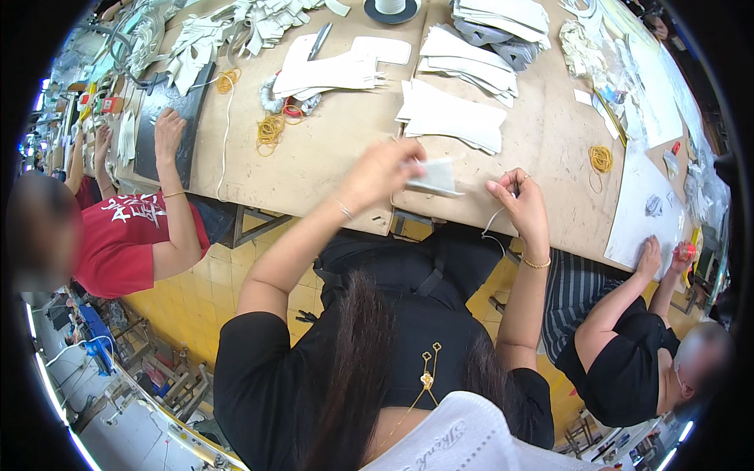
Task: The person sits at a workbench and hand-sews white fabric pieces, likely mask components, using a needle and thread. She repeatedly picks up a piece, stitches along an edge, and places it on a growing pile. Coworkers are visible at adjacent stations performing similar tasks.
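My left hand (381, 171) is over the table's near edge, its fingers closed on a corner of a pale grey-white flat piece (437, 177). Both the fingertips and the piece are smeared by motion. To the right, my right hand (525, 202) makes a pinch, with a thin white thread (487, 226) trailing from it past the table edge. Whatever else sits between those fingertips is too small to make out. Just beyond my hands lies a fanned stack of white cut pieces (455, 118), wide at the ends and narrower in the middle.
More white stacks (470, 63) lie farther back, beside a thread spool (390, 8). Left of centre are a cutter (320, 41) and yellow rubber bands (270, 132). A person in red works at a dark board (174, 125); another person's hands (649, 255) rest on a white sheet at right.
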`<state>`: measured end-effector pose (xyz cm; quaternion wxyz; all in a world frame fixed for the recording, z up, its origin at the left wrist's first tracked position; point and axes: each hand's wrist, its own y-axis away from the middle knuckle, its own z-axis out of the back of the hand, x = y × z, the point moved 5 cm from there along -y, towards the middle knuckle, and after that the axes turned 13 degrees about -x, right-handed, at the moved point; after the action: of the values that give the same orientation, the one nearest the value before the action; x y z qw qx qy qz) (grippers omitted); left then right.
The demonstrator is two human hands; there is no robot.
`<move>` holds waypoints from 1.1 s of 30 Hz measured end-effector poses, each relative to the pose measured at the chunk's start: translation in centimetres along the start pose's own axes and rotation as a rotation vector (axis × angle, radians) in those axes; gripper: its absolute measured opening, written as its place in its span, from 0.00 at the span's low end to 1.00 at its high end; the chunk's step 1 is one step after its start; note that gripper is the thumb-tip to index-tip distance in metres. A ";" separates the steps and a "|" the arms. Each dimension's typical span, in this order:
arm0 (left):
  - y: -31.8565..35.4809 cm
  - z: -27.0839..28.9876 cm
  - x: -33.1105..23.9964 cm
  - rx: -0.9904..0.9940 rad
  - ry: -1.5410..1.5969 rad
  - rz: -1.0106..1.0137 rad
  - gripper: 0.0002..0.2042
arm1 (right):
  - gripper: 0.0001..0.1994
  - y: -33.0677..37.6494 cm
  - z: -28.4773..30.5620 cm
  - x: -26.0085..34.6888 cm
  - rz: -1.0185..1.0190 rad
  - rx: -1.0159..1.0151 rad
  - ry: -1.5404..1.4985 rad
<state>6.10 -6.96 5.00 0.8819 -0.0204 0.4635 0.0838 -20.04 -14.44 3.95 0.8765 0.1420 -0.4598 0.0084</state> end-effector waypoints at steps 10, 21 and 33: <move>-7.7 12.7 1.7 -0.425 -0.497 -0.258 0.16 | 0.17 0.4 -1.1 3.6 0.105 -0.055 0.039; 0.0 -3.1 -3.4 0.034 0.371 0.161 0.11 | 0.18 1.3 -5.1 6.8 0.309 -0.049 0.281; 0.8 -0.2 -2.9 -0.023 0.288 0.056 0.07 | 0.11 2.0 -1.3 6.1 0.430 0.055 -0.167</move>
<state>4.22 -6.54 7.28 0.8032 -0.0292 0.5847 0.1098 -15.76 -12.86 8.71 0.8093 0.0650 -0.5501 0.1955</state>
